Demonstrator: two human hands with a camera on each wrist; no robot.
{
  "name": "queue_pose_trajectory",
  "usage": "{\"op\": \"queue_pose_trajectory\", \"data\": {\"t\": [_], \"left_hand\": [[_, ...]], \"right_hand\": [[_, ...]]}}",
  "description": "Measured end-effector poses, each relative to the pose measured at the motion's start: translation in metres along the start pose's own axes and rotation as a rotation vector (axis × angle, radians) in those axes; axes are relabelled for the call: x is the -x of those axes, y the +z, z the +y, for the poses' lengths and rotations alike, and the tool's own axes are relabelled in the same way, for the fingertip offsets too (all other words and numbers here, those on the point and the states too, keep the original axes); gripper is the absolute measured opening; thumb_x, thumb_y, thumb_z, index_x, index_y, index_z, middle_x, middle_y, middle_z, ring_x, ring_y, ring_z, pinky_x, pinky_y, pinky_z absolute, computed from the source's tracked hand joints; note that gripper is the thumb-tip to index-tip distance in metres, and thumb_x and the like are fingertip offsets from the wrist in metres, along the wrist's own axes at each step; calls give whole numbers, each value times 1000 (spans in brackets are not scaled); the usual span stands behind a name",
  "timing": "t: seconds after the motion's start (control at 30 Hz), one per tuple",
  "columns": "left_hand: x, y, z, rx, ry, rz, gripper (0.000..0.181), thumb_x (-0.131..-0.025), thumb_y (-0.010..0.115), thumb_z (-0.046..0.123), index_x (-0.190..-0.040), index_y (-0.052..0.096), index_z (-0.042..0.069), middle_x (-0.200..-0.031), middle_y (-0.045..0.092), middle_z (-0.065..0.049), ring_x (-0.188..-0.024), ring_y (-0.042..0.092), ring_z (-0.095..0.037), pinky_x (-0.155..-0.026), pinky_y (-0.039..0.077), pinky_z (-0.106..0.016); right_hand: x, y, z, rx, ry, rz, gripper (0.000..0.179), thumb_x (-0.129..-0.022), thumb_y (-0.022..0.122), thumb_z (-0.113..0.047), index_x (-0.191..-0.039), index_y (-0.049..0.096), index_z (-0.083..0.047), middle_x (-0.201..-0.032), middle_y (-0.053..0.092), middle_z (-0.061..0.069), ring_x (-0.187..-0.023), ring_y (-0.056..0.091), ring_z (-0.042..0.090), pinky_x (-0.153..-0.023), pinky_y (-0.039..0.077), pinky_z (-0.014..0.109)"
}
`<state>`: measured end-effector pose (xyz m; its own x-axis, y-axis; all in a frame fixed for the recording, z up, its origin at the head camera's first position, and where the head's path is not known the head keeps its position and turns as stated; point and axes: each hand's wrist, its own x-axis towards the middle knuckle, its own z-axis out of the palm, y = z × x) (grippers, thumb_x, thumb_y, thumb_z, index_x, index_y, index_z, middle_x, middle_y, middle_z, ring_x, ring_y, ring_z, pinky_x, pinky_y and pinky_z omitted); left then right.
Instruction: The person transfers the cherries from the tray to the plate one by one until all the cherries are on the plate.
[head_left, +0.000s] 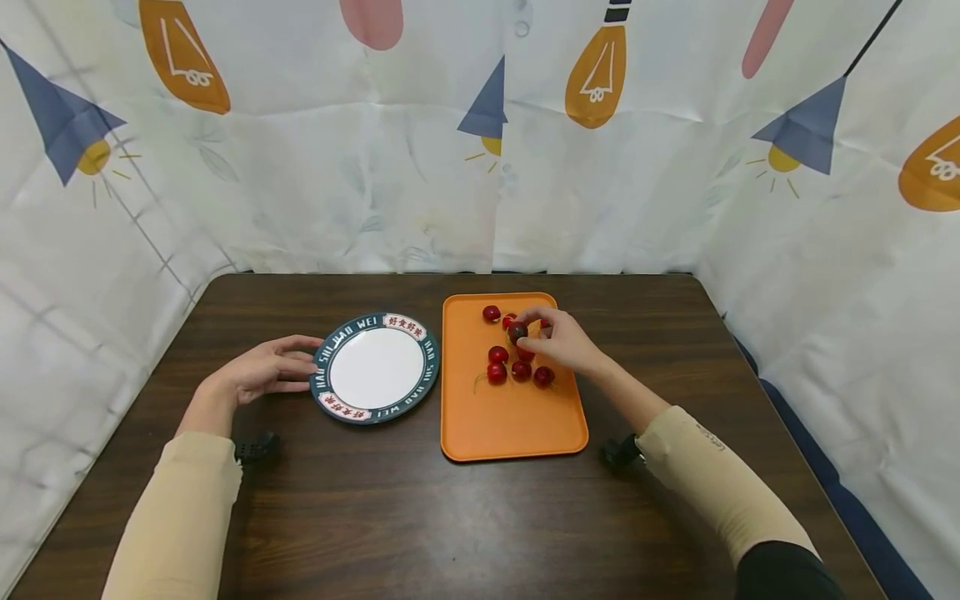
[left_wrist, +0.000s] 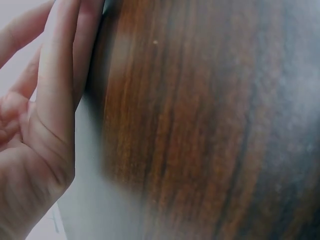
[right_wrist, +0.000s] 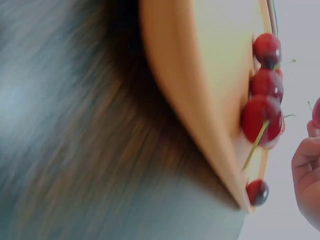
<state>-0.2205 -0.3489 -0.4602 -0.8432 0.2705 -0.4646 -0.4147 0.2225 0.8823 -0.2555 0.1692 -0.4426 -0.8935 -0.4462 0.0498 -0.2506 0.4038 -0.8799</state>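
Right hand (head_left: 561, 340) pinching cherry (head_left: 517, 332) (cropped in right wrist view), left hand (head_left: 262, 368) uncurled, touching plate (head_left: 377, 368)

We are finding the plate (head_left: 377, 369) lying just right of the left fingers (head_left: 296, 367), and cherries (head_left: 497, 372) lying on the tray (head_left: 513, 427) beneath the right fingers (head_left: 543, 314).

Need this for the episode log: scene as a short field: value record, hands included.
left hand: touching the left rim of the plate
right hand: pinching a dark red cherry above the tray
plate: white centre, dark lettered rim, left of tray
tray: orange, rectangular
other cherries: red, in tray, some with stems
table: dark wood grain
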Motion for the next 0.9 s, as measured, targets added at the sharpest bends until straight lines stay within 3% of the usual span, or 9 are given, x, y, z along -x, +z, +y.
{"op": "queue_pose_trajectory", "data": {"t": [0.23,0.6,0.9], "left_hand": [[-1,-4,0,25,-16,-4,71,-98,70,12,-157,31,6,-123,64,-12,-106,69,-24,-95,55,-40],[-1,-3,-1,56,-16,-12,71,-98,69,9,-157,30,5,-122,66,-10,-106,70,-23,-95,55,-40],[-1,-4,-2,67,-20,-17,73,-98,69,9,-159,28,5,-123,65,-10,-107,69,-22,-96,54,-40]], "right_hand": [[-11,16,-10,-40,-33,-49,34,-96,74,-19,-128,64,-11,-124,61,8,-54,38,20,-52,37,28],[-22,46,-20,-34,3,-83,34,-93,77,-22,-124,64,-16,-116,64,3,-49,43,24,-44,40,30],[-33,70,-33,36,-2,-108,33,-91,79,-25,-121,66,-17,-115,65,-2,-65,50,23,-61,44,28]]}}
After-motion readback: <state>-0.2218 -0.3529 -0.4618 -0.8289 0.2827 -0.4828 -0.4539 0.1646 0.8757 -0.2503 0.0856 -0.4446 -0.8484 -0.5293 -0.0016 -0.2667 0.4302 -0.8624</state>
